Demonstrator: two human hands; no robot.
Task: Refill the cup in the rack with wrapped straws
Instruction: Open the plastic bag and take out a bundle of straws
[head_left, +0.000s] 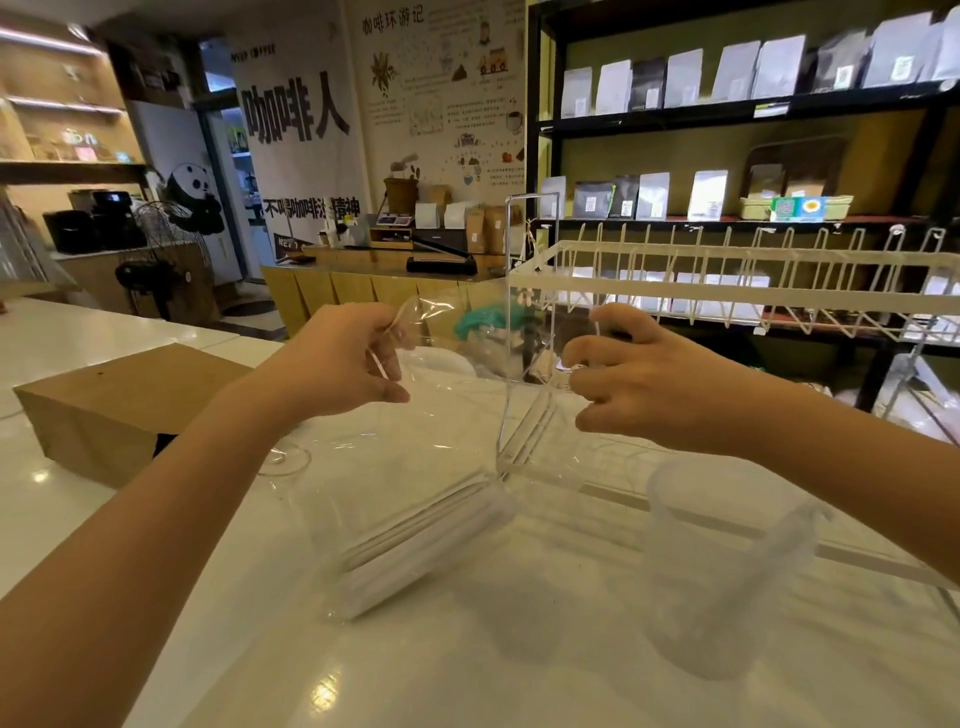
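Note:
A clear plastic bag of white wrapped straws lies on the white counter in front of me. My left hand pinches the bag's open top edge at the left. My right hand pinches the same bag's top at the right, so the mouth is held apart. A translucent plastic cup with a handle stands at the lower right, on the base of the white wire rack. The cup looks empty.
A brown paper bag lies on the counter at the left. A clear acrylic stand rises between my hands. A glass base sits behind the straw bag. Shelves of coffee bags fill the right background.

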